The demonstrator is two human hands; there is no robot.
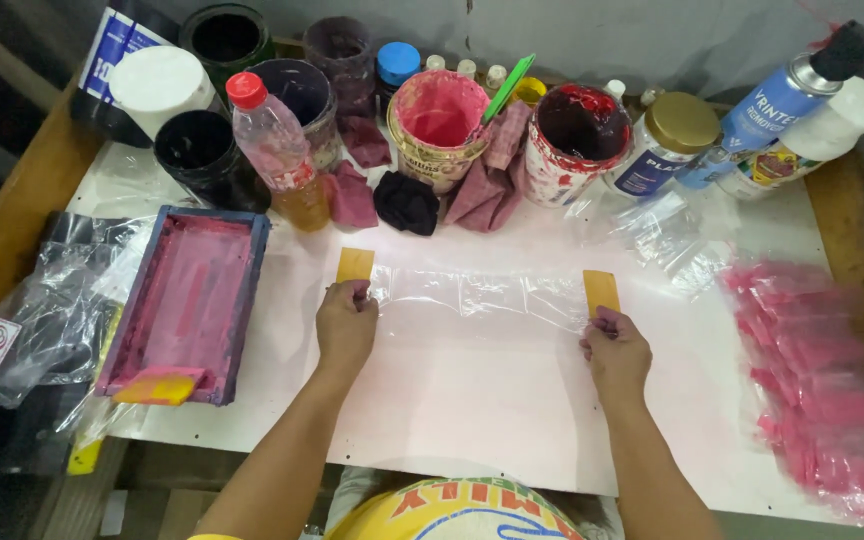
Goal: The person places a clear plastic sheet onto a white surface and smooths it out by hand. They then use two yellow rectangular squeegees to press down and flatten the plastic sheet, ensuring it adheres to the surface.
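Observation:
My left hand (344,325) pinches a small yellow-orange card (355,264) that stands up from its fingertips. My right hand (614,350) grips a matching yellow-orange card (601,291) the same way. Between the two hands a clear plastic sheet (477,296) lies stretched flat on the white, pink-stained table top (472,400). Both cards sit at the sheet's left and right ends. The fingers of each hand are curled shut around the lower part of its card.
A blue-framed screen stained pink (187,300) with a yellow squeegee (157,388) lies at left. Paint tubs (440,125), jars, bottles (274,150) and dirty rags (407,200) crowd the back edge. A heap of pink-printed plastic bags (832,400) lies at right, crumpled clear plastic (52,310) at far left.

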